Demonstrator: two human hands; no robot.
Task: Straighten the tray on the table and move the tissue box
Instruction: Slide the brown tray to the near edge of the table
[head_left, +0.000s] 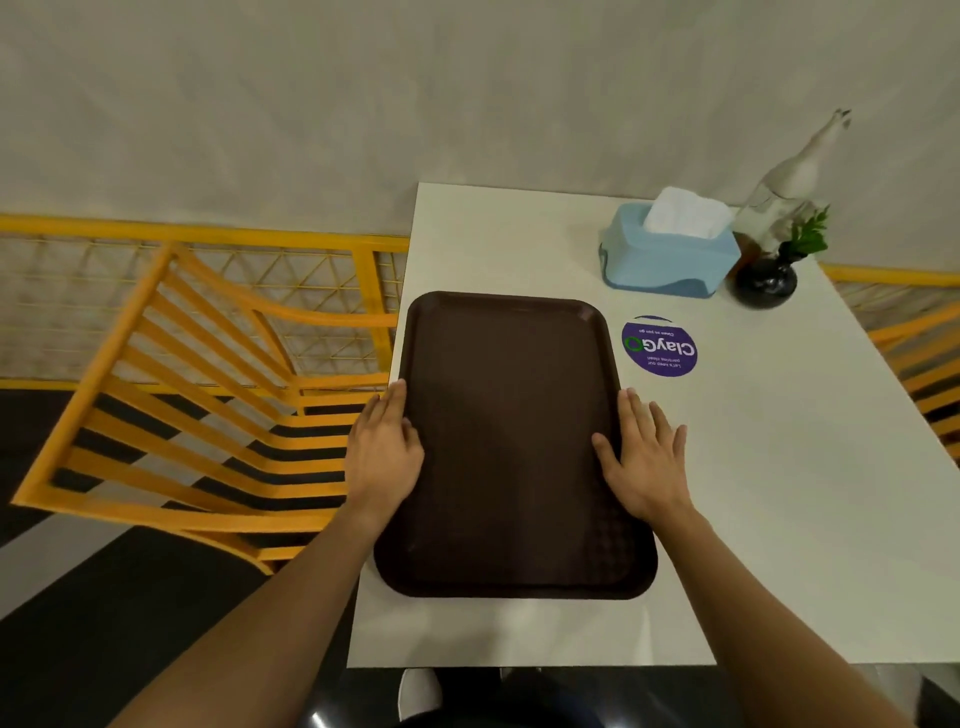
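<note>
A person's left hand and right hand press flat, fingers spread, against the long edges of a dark brown rectangular plastic tray being squared on the white table, the pale blue tissue box waiting beyond the right fingertips for a reach next.

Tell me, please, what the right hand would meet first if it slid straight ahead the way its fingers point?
Probably the purple round sticker. The right hand lies flat on the tray's right edge, fingers pointing away and slightly left. The sticker is flat, so the blue tissue box beyond would be the first real obstacle.
</note>
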